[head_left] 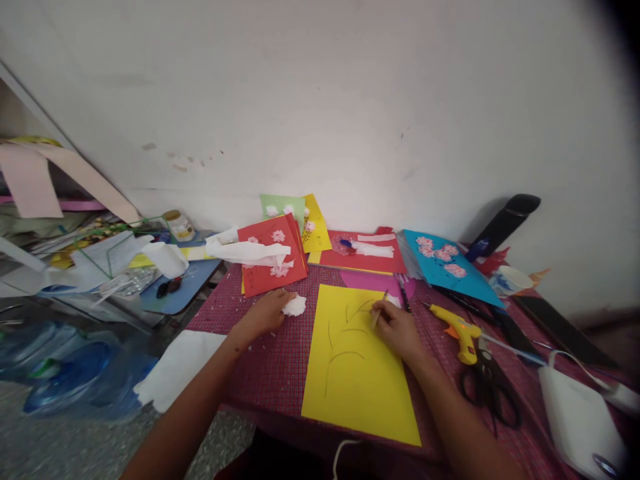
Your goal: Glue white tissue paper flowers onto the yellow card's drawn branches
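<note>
A yellow sheet of paper point(360, 393) lies on the table, with a thin branch drawn on it in curved lines. My right hand point(397, 328) is over its upper right part, fingers closed round a pencil point(375, 320) whose lower end is near the drawn twigs. Left of the sheet, my left hand point(270, 312) rests on the table, its fingers closed at the edge of a crumpled piece of white tissue paper point(296, 305). Its fingertips are partly hidden. A small white piece point(394, 301) shows behind my right hand.
Red cards with pink flowers point(295, 267) and a blue card point(450, 267) stand at the back. A yellow glue gun point(463, 330), black scissors point(487, 393) and a white box point(577, 417) lie to the right. White paper point(183, 367) overhangs the left table edge.
</note>
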The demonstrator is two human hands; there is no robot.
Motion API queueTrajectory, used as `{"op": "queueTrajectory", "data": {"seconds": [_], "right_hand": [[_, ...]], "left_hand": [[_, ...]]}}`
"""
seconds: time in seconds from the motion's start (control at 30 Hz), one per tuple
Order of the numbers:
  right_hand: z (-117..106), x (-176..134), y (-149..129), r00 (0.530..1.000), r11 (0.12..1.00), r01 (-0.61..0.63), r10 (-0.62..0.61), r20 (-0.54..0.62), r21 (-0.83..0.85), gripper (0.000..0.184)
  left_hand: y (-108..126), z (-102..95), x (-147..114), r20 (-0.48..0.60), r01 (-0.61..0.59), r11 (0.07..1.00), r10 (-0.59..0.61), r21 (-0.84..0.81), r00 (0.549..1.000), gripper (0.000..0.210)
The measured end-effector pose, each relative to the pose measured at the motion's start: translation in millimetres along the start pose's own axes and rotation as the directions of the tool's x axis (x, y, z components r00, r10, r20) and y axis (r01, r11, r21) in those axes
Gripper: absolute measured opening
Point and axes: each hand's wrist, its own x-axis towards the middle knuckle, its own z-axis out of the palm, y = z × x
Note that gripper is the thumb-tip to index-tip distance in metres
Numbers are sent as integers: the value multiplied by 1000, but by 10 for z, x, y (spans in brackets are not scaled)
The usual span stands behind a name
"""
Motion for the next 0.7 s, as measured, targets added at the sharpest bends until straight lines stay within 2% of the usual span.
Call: {"op": "queueTrajectory", "data": {"seconds": [0.37,0.7], "right_hand": [[-28,8,-43,1000,1000,4,-4,7,-3,22],[-17,7,-25,1000,1000,9,-9,5,4,22]], "left_hand": [[-151,130,47,-145,83,991,-98,-109,985,46],[-271,113,75,-269,98,973,-154,-210,951,53]]}}
